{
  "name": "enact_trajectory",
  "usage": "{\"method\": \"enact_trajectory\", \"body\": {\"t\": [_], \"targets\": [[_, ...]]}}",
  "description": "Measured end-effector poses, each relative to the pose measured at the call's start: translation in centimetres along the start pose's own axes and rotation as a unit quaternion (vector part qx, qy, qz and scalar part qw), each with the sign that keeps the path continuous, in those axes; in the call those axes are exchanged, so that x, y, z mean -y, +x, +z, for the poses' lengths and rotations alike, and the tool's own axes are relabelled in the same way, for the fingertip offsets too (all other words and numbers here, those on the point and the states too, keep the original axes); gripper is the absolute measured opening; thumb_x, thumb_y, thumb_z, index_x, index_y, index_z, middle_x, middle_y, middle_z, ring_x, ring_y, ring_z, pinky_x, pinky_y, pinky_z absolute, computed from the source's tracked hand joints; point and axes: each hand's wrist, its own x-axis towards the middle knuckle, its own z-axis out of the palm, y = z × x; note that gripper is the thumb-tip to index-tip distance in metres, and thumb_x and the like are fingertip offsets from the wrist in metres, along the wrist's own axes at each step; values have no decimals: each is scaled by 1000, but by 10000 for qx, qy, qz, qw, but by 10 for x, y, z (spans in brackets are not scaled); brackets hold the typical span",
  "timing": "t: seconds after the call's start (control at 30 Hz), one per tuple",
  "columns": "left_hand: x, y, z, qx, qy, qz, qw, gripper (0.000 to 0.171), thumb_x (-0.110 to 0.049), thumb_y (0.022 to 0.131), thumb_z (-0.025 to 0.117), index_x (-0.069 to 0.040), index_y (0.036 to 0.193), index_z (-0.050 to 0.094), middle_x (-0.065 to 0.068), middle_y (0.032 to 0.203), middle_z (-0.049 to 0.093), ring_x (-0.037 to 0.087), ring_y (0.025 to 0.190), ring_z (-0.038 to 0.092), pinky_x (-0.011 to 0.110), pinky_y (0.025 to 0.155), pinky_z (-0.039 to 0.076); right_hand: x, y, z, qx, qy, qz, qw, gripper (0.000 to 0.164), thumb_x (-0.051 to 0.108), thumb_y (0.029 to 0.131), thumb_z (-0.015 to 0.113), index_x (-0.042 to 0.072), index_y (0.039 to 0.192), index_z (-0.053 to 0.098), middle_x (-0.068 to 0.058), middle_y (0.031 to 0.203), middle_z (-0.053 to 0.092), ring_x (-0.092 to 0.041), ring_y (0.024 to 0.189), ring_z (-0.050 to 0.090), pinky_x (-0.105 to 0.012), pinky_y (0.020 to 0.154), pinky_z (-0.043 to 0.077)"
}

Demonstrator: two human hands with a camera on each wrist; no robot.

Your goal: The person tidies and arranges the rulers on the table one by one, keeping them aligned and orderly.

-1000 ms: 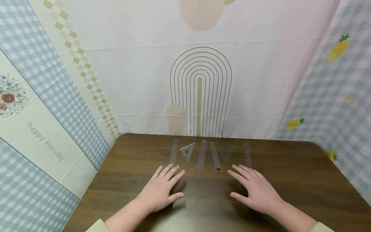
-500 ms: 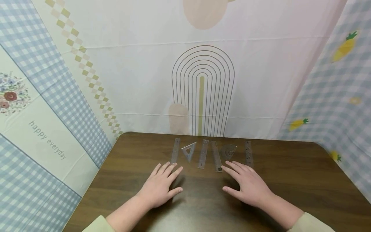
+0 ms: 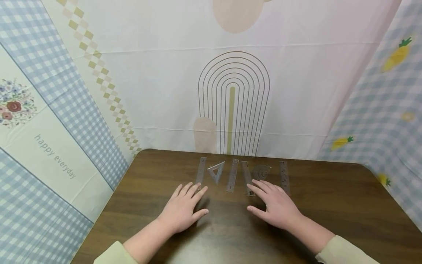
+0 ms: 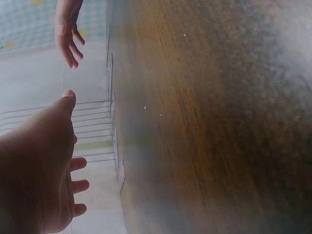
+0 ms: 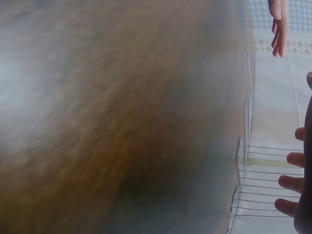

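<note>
Both hands are free: the fingers of the left hand are spread and nearly straight, with hold of nothing, and those of the right hand are likewise spread and without hold of anything. The wrist views show both sets of fingers raised above the wooden surface, not pressed on it.

All six clear pieces lie on the surface in a loose row, ahead of the fingers. The leftmost ruler is just beyond the left fingertips, and its near end is partly hidden by them. The set square lies ahead and to the right of those fingers. The middle ruler sits in the gap ahead of the two hands. The slanted ruler has its near end by the right index finger; the protractor is just past the right fingertips, and the rightmost ruler is ahead and to their right.

As for progress, no piece is gripped or lifted; handling looks either not begun or finished, and which cannot be told here.
</note>
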Motion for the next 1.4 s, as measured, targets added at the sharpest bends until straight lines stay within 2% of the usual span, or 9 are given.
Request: {"method": "enact_trajectory", "body": {"t": [0.2,0.57,0.83,1.13,1.4], "targets": [[3,3,0,-39,-53,-123,9999,72,-63,97,45,-22,156,34,7,156,37,34,144,32,58,115,22,4,12,5,-52,59,18,10000,69,60,90,62,23,147,50,-6,150,47,-36,134,45,-61,105,35],[11,8,3,73,-130,-410,9990,72,-63,98,43,-22,156,34,7,155,39,34,143,33,58,115,22,12,33,9,-3,108,73,9999,73,68,91,52,23,148,50,-7,150,47,-36,134,45,-60,106,35],[15,10,4,150,-97,-485,9987,72,-62,98,44,-21,156,35,8,155,40,35,142,35,57,115,23,18,46,12,75,115,85,9999,71,64,91,57,23,148,49,-8,150,46,-36,133,46,-60,106,34],[21,16,7,189,8,-669,9976,73,-65,97,44,-21,155,36,8,154,40,35,141,35,57,115,23,22,60,17,115,50,91,9999,72,68,92,51,23,148,49,-8,149,48,-34,133,46,-59,106,36],[27,25,7,475,121,-969,9941,76,-67,95,46,-20,154,39,10,152,42,36,140,36,58,114,25,32,75,22,100,131,68,9998,66,61,93,56,21,145,53,-8,145,52,-33,131,49,-57,106,36]]}}
